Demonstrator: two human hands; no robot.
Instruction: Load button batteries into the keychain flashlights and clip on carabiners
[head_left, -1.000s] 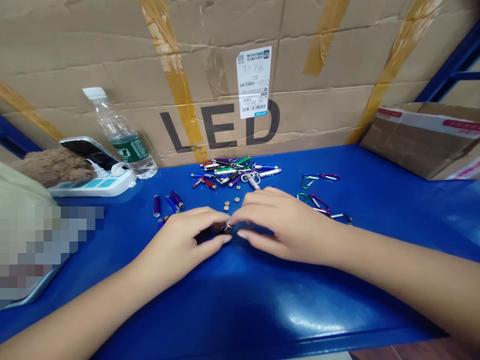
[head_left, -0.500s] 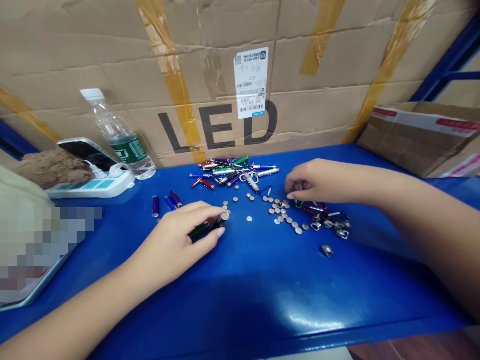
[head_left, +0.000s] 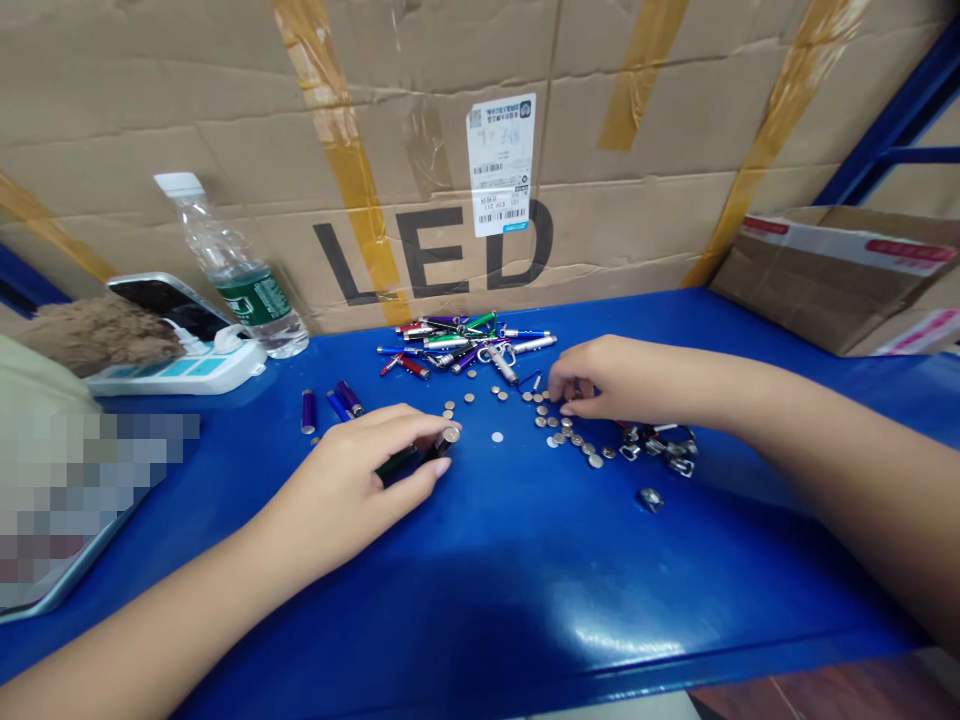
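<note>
My left hand (head_left: 360, 480) rests on the blue table (head_left: 510, 580), fingers wrapped round a small dark green flashlight (head_left: 420, 455) whose metal tip points right. My right hand (head_left: 607, 380) is curled over several silver button cells (head_left: 562, 435) scattered on the table, fingertips pinched down among them; whether it holds one is hidden. A heap of small coloured flashlights (head_left: 465, 340) lies behind both hands. Metal end caps and carabiner clips (head_left: 664, 445) lie under my right wrist.
A large cardboard box marked LED (head_left: 435, 150) walls the back. A water bottle (head_left: 236, 270), a phone on a white power strip (head_left: 187, 365) and a brown fuzzy thing sit at left. Purple and blue tubes (head_left: 330, 405) lie near my left hand. Another carton (head_left: 847, 270) stands at right.
My right hand left the flashlight at my left hand, swung right to the carabiner clips, then came back left onto the button cells. My left hand stayed put.
</note>
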